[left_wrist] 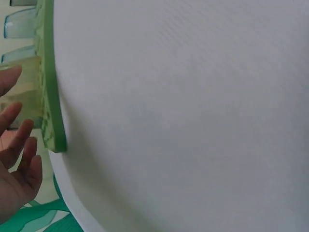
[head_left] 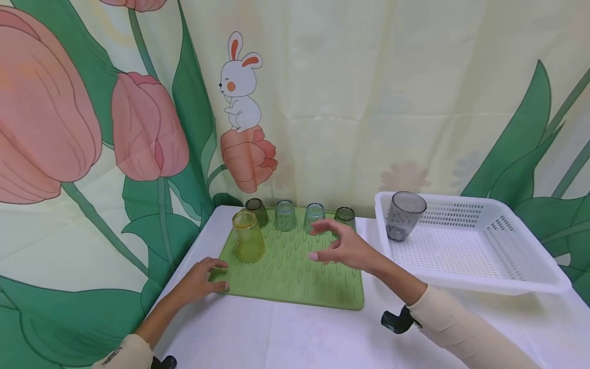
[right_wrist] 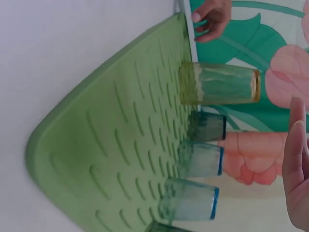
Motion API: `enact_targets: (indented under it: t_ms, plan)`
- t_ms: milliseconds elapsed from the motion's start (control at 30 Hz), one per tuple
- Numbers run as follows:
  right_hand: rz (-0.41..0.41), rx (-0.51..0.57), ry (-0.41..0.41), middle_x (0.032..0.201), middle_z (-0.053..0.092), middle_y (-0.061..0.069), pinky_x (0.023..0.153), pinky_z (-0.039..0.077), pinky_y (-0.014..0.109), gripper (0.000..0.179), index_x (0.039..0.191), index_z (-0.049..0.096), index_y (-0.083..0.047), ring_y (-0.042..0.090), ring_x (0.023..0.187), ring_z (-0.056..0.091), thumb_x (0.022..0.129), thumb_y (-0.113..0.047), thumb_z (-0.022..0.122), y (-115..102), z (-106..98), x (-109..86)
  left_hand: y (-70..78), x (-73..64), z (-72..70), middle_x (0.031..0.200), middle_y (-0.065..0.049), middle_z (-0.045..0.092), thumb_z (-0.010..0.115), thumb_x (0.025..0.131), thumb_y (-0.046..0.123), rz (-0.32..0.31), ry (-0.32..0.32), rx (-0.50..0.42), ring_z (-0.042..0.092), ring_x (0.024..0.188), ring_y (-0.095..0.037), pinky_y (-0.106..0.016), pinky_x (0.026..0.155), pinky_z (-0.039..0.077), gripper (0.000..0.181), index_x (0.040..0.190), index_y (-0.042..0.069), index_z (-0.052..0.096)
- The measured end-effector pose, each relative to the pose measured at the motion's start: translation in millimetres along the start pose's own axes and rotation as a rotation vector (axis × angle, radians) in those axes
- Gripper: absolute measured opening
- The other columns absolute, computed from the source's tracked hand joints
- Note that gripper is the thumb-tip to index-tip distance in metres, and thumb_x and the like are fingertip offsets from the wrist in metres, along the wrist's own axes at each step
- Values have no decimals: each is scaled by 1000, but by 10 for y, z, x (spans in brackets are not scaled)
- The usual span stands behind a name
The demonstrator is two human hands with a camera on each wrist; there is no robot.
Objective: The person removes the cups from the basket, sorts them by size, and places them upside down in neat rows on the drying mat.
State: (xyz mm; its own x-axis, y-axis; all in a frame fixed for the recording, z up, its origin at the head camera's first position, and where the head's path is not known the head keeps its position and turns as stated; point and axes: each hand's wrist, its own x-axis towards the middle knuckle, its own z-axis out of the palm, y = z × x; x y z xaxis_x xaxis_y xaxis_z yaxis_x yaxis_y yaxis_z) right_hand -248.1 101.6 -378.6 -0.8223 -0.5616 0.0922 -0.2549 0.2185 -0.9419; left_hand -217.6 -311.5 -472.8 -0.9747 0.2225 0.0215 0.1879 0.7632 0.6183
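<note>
A green ridged mat (head_left: 295, 277) lies on the table. On its left part stands a tall yellow glass (head_left: 249, 241). Along the back edge is a row of smaller glasses: a dark one (head_left: 258, 212), a blue-tinted one (head_left: 285, 216), a blue-rimmed one (head_left: 314, 215) and another dark one (head_left: 345, 217). My left hand (head_left: 203, 279) is at the mat's front left corner, its fingers apart and holding nothing; whether it touches the mat I cannot tell. Over the mat's right half hovers my right hand (head_left: 343, 246), fingers loosely bent and nothing between them, partly covering the row.
To the right sits a white perforated plastic basket (head_left: 470, 282). Inside it, at the left end, a grey glass (head_left: 404, 218) leans a little. A curtain (head_left: 332, 102) printed with tulips and a rabbit hangs close behind the mat. White cloth (head_left: 258, 333) covers the table.
</note>
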Motion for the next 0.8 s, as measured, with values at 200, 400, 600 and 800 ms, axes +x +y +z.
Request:
enact_targets:
  t_ms: [200, 400, 600, 800]
  plan:
    - [-8, -6, 22, 138, 55, 13, 74, 60, 41, 68, 143, 48, -13, 24, 70, 72, 84, -17, 82, 46, -175, -233, 221, 33, 2, 127, -18, 61, 81, 86, 26, 59, -56, -98, 59, 111, -36, -46, 87, 53, 49, 125, 1, 63]
    - [-17, -11, 53, 137, 56, 16, 71, 58, 34, 66, 141, 49, -11, 23, 67, 72, 83, -14, 81, 80, -329, -402, 406, 103, 81, 128, -21, 62, 78, 88, 28, 149, -124, -178, 60, 110, -38, -51, 90, 52, 50, 126, -1, 62]
    - [-5, -32, 94, 136, 56, 16, 66, 56, 32, 66, 140, 49, -10, 23, 66, 71, 83, -12, 81, 114, -485, -535, 630, 201, 172, 129, -21, 61, 77, 89, 30, 165, -166, -242, 58, 113, -40, -46, 90, 51, 52, 129, 1, 61]
    - [1, -70, 161, 137, 55, 15, 65, 53, 30, 63, 139, 50, -7, 20, 65, 69, 84, -12, 80, 183, -683, -664, 870, 370, 274, 129, -20, 61, 75, 91, 29, 213, -190, -291, 58, 116, -41, -44, 92, 49, 43, 127, 9, 63]
